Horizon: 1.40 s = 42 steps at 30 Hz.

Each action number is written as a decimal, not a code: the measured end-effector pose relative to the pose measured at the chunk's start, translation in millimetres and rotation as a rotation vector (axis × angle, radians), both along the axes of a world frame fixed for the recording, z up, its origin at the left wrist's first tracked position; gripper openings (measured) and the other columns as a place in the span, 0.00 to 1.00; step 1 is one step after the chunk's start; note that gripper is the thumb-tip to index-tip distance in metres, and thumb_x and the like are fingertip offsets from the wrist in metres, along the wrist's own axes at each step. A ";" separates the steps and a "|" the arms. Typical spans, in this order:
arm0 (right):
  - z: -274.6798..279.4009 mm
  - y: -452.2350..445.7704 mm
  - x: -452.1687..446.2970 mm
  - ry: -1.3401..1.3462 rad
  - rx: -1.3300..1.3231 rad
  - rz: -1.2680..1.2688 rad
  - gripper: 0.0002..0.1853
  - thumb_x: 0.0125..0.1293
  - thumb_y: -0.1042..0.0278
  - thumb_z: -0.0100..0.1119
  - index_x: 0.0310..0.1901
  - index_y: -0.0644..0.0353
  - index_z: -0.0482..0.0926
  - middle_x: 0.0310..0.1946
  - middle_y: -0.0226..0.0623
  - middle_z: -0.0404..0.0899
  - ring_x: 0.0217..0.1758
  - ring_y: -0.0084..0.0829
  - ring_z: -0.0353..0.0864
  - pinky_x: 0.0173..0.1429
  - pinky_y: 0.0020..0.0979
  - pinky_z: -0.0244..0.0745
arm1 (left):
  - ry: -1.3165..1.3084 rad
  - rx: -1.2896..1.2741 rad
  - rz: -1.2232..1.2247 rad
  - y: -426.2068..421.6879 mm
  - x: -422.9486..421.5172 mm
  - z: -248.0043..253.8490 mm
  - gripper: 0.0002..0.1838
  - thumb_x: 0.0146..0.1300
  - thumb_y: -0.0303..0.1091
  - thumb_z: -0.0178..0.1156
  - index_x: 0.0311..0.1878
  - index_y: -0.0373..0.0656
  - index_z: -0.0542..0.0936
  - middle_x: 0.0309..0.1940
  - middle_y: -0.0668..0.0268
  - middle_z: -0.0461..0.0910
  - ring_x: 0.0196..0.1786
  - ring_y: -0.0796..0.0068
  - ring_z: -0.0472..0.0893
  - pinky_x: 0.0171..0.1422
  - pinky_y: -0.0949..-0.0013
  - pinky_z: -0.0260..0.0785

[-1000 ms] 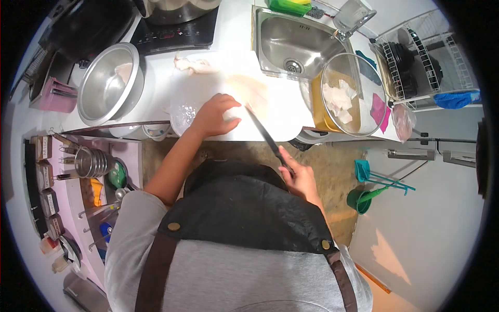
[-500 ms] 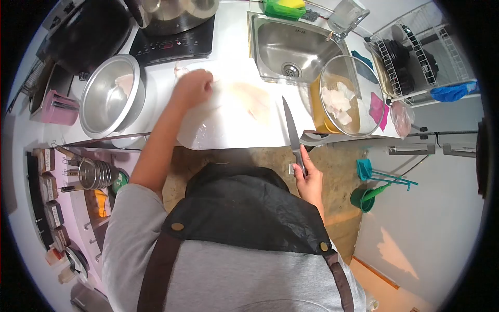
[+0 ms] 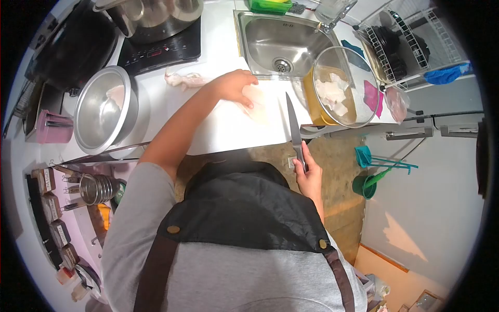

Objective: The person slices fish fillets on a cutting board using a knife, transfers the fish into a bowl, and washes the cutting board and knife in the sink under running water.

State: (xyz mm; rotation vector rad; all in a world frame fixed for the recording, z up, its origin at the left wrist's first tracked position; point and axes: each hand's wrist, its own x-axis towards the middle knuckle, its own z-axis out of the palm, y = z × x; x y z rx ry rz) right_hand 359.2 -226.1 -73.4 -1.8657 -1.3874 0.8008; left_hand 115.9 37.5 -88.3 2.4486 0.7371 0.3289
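Observation:
My right hand (image 3: 310, 177) grips a kitchen knife (image 3: 293, 122) by its dark handle, blade pointing up and away beyond the counter's front edge. My left hand (image 3: 235, 87) is over the white cutting board (image 3: 223, 132), thumb and fingers apart, at a flat pale piece of raw meat (image 3: 256, 106). Whether its fingertips press on the meat is hard to see. Behind my left wrist lies another pale, uneven piece of raw meat (image 3: 186, 79). To the right, a yellow tub (image 3: 312, 99) with a clear round rim holds several pale chunks (image 3: 332, 93).
Left of the board stands a steel bowl (image 3: 93, 122) with one pale piece inside. Behind are a large pot (image 3: 156, 21) on an induction cooker (image 3: 156, 54) and a steel sink (image 3: 254, 39). A dish rack (image 3: 410, 52) stands at the far right, near a pink cloth (image 3: 372, 99).
My left hand has moved right from the uneven piece to the flat piece, its fingers spreading apart. The knife stays in my right hand, nearly still. The view has shifted slightly.

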 end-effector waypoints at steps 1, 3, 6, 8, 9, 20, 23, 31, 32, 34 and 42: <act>-0.8 -1.9 1.0 0.023 0.003 -0.011 0.28 0.60 0.72 0.60 0.64 0.46 0.67 0.35 0.49 0.80 0.25 0.19 0.70 0.35 0.23 0.70 | 0.000 0.000 -0.002 4.1 5.6 2.2 0.35 0.39 0.45 0.73 0.51 0.37 0.75 0.44 0.53 0.76 0.51 0.54 0.74 0.57 0.61 0.65; -1.4 -4.7 2.7 0.048 0.009 -0.021 0.28 0.60 0.72 0.59 0.64 0.46 0.67 0.35 0.49 0.81 0.26 0.18 0.70 0.35 0.23 0.70 | 0.267 -0.167 0.010 12.9 13.3 6.4 0.38 0.36 0.45 0.74 0.52 0.36 0.75 0.45 0.54 0.76 0.53 0.54 0.73 0.57 0.61 0.65; -1.9 -9.2 5.4 0.062 -0.033 -0.054 0.28 0.61 0.72 0.59 0.64 0.48 0.67 0.37 0.47 0.81 0.28 0.18 0.70 0.35 0.23 0.70 | 0.388 -0.099 -0.088 18.5 16.3 7.7 0.34 0.37 0.43 0.74 0.49 0.36 0.76 0.44 0.52 0.77 0.52 0.54 0.74 0.55 0.62 0.66; -4.2 -11.7 8.6 0.048 -0.034 -0.068 0.28 0.61 0.72 0.59 0.64 0.49 0.67 0.37 0.46 0.82 0.28 0.17 0.70 0.35 0.23 0.70 | 0.270 -0.138 -0.134 21.2 5.5 8.0 0.31 0.39 0.43 0.73 0.47 0.36 0.76 0.43 0.52 0.77 0.50 0.55 0.75 0.55 0.63 0.67; -5.3 -13.1 10.1 0.050 -0.031 -0.074 0.28 0.61 0.72 0.59 0.64 0.49 0.67 0.37 0.46 0.82 0.28 0.17 0.70 0.35 0.23 0.70 | 0.153 -0.177 -0.179 20.6 1.5 13.9 0.28 0.42 0.42 0.72 0.44 0.35 0.76 0.42 0.52 0.78 0.48 0.56 0.76 0.54 0.64 0.67; -6.8 -14.0 25.9 0.148 -0.051 -0.072 0.28 0.61 0.75 0.57 0.64 0.50 0.67 0.30 0.35 0.79 0.27 0.15 0.67 0.34 0.20 0.67 | -0.440 -0.853 0.118 -40.7 14.4 19.2 0.16 0.60 0.36 0.60 0.46 0.35 0.74 0.39 0.59 0.78 0.46 0.76 0.75 0.52 0.73 0.66; -12.1 -7.6 27.3 0.100 0.031 -0.017 0.28 0.61 0.75 0.57 0.64 0.50 0.67 0.43 0.42 0.82 0.27 0.16 0.66 0.34 0.20 0.67 | -0.223 -0.572 0.371 -43.6 -2.8 -17.3 0.18 0.59 0.40 0.62 0.47 0.37 0.75 0.38 0.59 0.79 0.44 0.75 0.76 0.50 0.72 0.68; -5.2 14.3 10.7 0.122 -0.119 0.072 0.31 0.62 0.75 0.53 0.68 0.48 0.60 0.44 0.40 0.82 0.21 0.15 0.65 0.28 0.19 0.65 | -0.096 -0.223 0.860 -92.2 -62.9 -7.4 0.13 0.57 0.38 0.62 0.41 0.40 0.78 0.29 0.63 0.81 0.29 0.74 0.79 0.34 0.69 0.71; -1.2 18.8 4.8 0.241 -0.117 0.062 0.32 0.63 0.75 0.51 0.69 0.48 0.58 0.42 0.40 0.82 0.22 0.15 0.65 0.29 0.20 0.67 | -0.183 -0.226 0.915 -101.9 -63.0 -5.4 0.11 0.56 0.36 0.62 0.38 0.40 0.79 0.31 0.62 0.81 0.31 0.71 0.79 0.36 0.69 0.71; 5.4 29.8 -0.2 0.357 -0.118 0.055 0.32 0.64 0.75 0.50 0.70 0.47 0.57 0.39 0.40 0.81 0.22 0.16 0.64 0.30 0.21 0.68 | -0.274 -0.231 0.974 -116.7 -57.9 -5.6 0.09 0.56 0.35 0.61 0.36 0.39 0.79 0.32 0.61 0.81 0.33 0.69 0.80 0.39 0.68 0.72; 2.8 71.3 -9.0 -0.015 0.050 0.394 0.24 0.66 0.67 0.52 0.65 0.41 0.65 0.46 0.48 0.78 0.45 0.48 0.79 0.48 0.36 0.74 | -0.347 0.135 0.824 -144.8 -26.6 -22.0 0.04 0.53 0.29 0.62 0.30 0.40 0.79 0.34 0.62 0.78 0.41 0.59 0.76 0.46 0.62 0.70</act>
